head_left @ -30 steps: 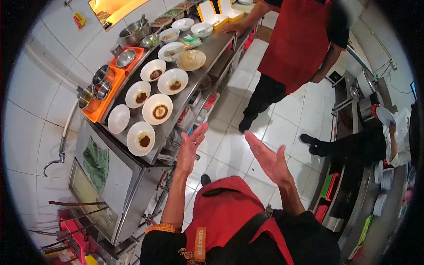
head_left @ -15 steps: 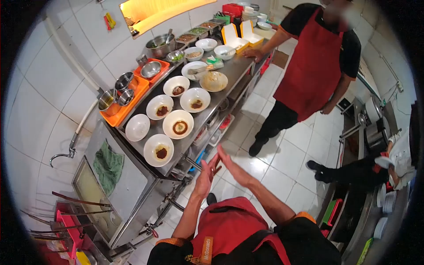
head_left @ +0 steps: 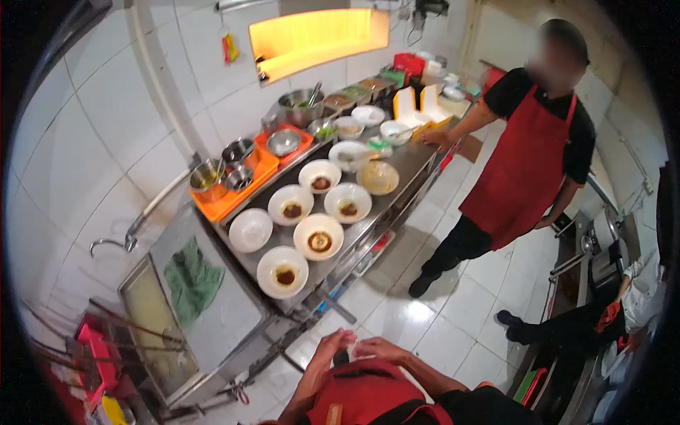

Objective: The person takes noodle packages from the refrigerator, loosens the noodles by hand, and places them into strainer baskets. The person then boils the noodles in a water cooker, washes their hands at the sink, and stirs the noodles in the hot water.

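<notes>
My left hand (head_left: 333,348) and my right hand (head_left: 380,350) are in front of my red apron (head_left: 358,386), palms roughly facing, with a small gap between them. Both have loosely bent fingers and hold nothing I can see. Beyond them, on the steel counter (head_left: 283,301), stand several white bowls. The nearest bowl (head_left: 282,272) has dark brown sauce in it, as does the bowl (head_left: 319,237) behind it. A plain white bowl (head_left: 251,230) sits to the left. Farther back is a bowl with an orange-tan coating inside (head_left: 377,178).
Metal pots stand on an orange tray (head_left: 221,204) by the wall. A green cloth (head_left: 191,280) lies on the steel surface at left. Across the aisle a person in a red apron (head_left: 513,170) leans on the counter beside open yellow boxes (head_left: 433,105). Another person (head_left: 641,290) is at far right.
My hands have dropped closer to my apron, and their fingertips, formerly almost together and pointing forward, are now bent. The view has tilted up. The person at far right has shifted.
</notes>
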`<state>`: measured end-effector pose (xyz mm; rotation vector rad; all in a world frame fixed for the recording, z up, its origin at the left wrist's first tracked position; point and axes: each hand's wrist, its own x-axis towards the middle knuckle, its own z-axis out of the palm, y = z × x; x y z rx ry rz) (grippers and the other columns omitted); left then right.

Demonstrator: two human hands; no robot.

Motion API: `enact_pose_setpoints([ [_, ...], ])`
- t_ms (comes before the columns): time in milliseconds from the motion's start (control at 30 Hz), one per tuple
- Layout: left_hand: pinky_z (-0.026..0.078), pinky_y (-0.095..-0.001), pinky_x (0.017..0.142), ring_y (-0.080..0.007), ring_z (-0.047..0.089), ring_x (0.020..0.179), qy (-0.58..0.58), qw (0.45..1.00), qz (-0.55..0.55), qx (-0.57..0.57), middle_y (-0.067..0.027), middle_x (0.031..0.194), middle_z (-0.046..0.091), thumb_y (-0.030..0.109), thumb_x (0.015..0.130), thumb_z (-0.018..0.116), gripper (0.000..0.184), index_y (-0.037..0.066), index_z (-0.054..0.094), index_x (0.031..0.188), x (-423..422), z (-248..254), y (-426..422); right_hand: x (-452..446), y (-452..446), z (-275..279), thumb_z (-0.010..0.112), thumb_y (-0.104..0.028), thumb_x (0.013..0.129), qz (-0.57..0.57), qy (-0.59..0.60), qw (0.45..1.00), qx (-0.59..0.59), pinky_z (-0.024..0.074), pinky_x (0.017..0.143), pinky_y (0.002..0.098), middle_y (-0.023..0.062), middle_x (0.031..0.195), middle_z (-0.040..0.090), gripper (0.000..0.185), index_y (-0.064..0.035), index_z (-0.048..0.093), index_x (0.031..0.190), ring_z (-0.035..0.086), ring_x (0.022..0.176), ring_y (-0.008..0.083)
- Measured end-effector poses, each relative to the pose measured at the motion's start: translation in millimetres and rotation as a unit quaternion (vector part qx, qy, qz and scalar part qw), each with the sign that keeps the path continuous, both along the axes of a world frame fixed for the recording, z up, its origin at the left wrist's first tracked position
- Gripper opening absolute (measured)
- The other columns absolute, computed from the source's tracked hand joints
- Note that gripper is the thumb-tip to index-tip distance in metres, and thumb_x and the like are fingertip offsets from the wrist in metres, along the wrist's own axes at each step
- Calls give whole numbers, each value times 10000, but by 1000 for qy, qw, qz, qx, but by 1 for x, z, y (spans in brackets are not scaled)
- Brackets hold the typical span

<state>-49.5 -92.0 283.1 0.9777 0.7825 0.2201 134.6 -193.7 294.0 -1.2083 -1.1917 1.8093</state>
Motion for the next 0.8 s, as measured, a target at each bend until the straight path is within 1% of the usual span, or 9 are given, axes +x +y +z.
enact_pose_setpoints([
  [67, 426, -351, 915, -210, 576, 1013, -41, 998, 17, -47, -151, 1134, 582, 490, 935, 335, 623, -43, 448, 1237, 6, 23, -1, 0, 19, 17, 453, -376, 935, 65, 106, 992, -19, 454, 824, 297, 66, 985, 602, 409, -8, 574, 1067, 562, 914, 132],
  [133, 471, -293, 724, -165, 586, 727, -87, 987, -6, -138, -115, 1014, 624, 560, 914, 313, 671, -18, 520, 1183, 11, 42, 1, -15, 31, 48, 444, -371, 941, 26, 200, 979, -32, 449, 804, 290, 41, 930, 605, 395, -8, 577, 1026, 556, 892, 119],
  [200, 451, -275, 642, -139, 537, 647, 38, 992, -113, -45, -69, 877, 640, 559, 918, 311, 658, -5, 545, 1166, 13, 34, 13, -25, 40, 29, 474, -335, 933, -16, 163, 986, -44, 439, 850, 295, 64, 943, 617, 354, -16, 586, 1041, 573, 910, 159],
  [267, 471, -299, 656, -147, 582, 711, 37, 976, -34, 211, -54, 845, 656, 422, 905, 489, 458, 2, 629, 1022, 15, 23, 31, -27, 37, 17, 510, -324, 918, -132, 80, 987, -46, 447, 842, 292, 65, 971, 612, 357, -9, 578, 1070, 572, 919, 157],
  [300, 476, -350, 601, -249, 627, 681, 11, 863, 11, 505, -127, 811, 658, 296, 908, 500, 329, -7, 625, 929, 16, 38, 52, -24, 33, 12, 527, -298, 910, -170, 83, 982, -28, 458, 828, 288, 63, 989, 606, 359, 0, 559, 1109, 570, 916, 150],
  [433, 424, -455, 592, -377, 585, 712, 202, 793, 140, 557, -210, 675, 569, 218, 842, 555, 225, 3, 589, 787, -7, 109, 160, -17, 15, 5, 520, -290, 908, -238, 103, 961, -99, 474, 764, 286, 59, 950, 588, 347, -22, 533, 1128, 566, 841, 143],
  [533, 445, -433, 725, -338, 587, 839, 286, 622, 124, 718, -174, 850, 608, 317, 809, 591, 308, 17, 623, 871, -18, 92, 244, -14, 1, -1, 514, -313, 908, -252, 83, 952, -152, 473, 744, 284, 48, 936, 577, 323, -56, 552, 1100, 552, 795, 137],
  [667, 412, -457, 842, -316, 560, 969, 509, 556, 9, 657, -115, 1047, 587, 340, 802, 590, 333, 41, 640, 936, -10, 61, 286, -7, -6, -10, 482, -323, 923, -292, 82, 939, -160, 465, 730, 284, 52, 953, 573, 317, -68, 560, 1094, 555, 820, 152],
  [800, 387, -463, 880, -347, 519, 1031, 542, 606, 0, 582, -133, 1080, 568, 285, 807, 569, 308, 35, 642, 971, 0, 79, 280, -6, -11, -14, 473, -355, 923, -334, 102, 922, -166, 466, 779, 312, 70, 985, 587, 354, -69, 569, 1106, 565, 868, 171],
])
